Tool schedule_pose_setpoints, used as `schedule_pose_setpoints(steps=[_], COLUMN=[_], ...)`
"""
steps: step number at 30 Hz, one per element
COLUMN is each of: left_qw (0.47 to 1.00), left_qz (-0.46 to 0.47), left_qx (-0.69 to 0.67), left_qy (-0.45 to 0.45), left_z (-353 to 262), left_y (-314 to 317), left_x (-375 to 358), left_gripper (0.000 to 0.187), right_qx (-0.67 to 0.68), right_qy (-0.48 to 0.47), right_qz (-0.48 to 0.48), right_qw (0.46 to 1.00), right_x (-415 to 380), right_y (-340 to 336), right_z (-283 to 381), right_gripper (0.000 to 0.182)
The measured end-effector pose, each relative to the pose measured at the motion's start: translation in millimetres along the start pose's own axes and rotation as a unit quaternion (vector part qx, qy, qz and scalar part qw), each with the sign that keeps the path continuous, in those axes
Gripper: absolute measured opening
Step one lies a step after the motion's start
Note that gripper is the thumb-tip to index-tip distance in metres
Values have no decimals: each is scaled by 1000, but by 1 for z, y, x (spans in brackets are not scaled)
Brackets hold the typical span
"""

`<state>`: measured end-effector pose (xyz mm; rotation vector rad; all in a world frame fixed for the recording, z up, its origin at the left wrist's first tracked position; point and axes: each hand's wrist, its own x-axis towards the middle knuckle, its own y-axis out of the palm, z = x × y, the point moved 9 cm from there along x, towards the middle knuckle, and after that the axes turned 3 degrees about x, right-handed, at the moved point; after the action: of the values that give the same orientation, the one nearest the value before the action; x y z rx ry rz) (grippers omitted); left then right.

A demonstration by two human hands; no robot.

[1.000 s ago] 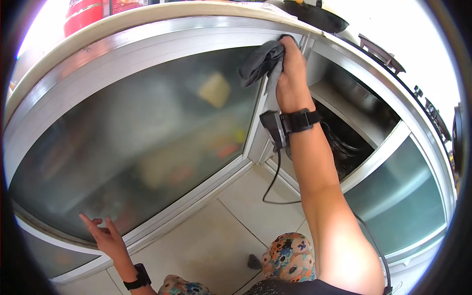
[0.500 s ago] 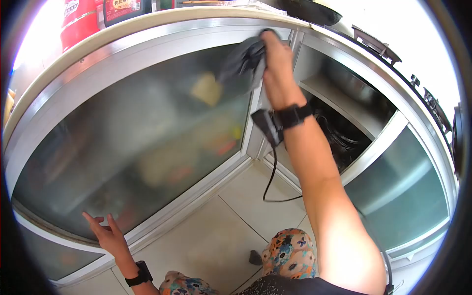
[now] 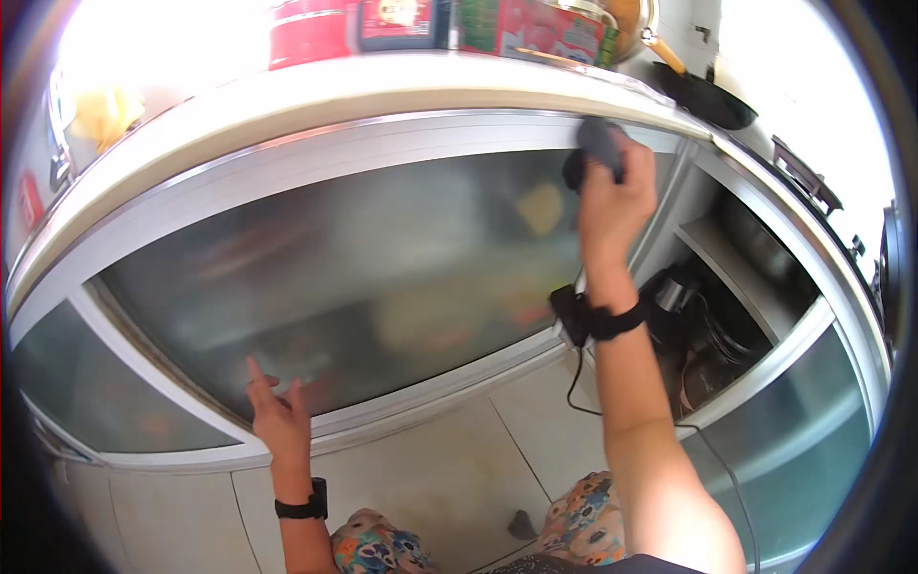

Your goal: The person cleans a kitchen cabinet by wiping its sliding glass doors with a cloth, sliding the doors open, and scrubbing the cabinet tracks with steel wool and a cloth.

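Wiping frosted cabinet door (image 3: 382, 277) w/ cloth (image 3: 598, 148)

Frosted cabinet door (image 3: 382, 258) blurs its contents; right hand (image 3: 612, 206) covers most of the cloth (image 3: 595, 143) at one o'clock.

One view only, worn on the head, and I'm looking forward and slightly up from low down, close in on the frosted cabinet door (image 3: 382, 277). The fisheye bends the surface (image 3: 316, 91) into an arc above both hands. Floor tiles (image 3: 430, 478) and patterned knees (image 3: 373, 550) sit at the bottom edge, below the hands.
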<state>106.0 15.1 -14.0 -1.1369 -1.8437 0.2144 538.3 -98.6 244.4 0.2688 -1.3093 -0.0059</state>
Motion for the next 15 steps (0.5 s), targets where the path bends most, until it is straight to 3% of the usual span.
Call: schedule_pose_setpoints(steps=[2, 3, 4, 5, 6, 7, 11, 13, 15], left_qw=[1000, 1000, 1000, 1000, 1000, 1000, 1000, 999, 999], left_qz=[-1, 3, 1, 0, -1, -5, -24, -35, -23], left_qx=[0, -5, -1, 0, 1, 3, 0, 2, -17], left_qy=[1, 7, 5, 7, 9, 10, 5, 17, 22], left_z=[-1, -1, 0, 0, -2, -5, 1, 7, 14], left_y=[0, 0, -3, -5, -7, -11, -25, -23, -15], left_x=[-1, -2, -4, -4, -3, -2, -1, -2, -3], left_gripper=[72, 72, 72, 71, 71, 71, 71, 71, 71], right_qx=[39, 142, 231, 251, 273, 272, 223, 55, 27], right_qy=[-161, -216, -212, -249, -236, -246, -297, -216, -44], right_qz=[28, 26, 45, 18, 73, 35, 53, 63, -34], right_qw=[986, 966, 949, 935, 930, 930, 927, 973, 998], right_x=[-23, -34, -44, -58, -61, -59, -43, -24, -9], right_y=[30, 42, 56, 71, 82, 85, 66, 48, 18], right_z=[85, 128, 168, 205, 235, 256, 201, 119, 51], right_gripper=[29, 28, 26, 20, 15, 10, 19, 33, 38])
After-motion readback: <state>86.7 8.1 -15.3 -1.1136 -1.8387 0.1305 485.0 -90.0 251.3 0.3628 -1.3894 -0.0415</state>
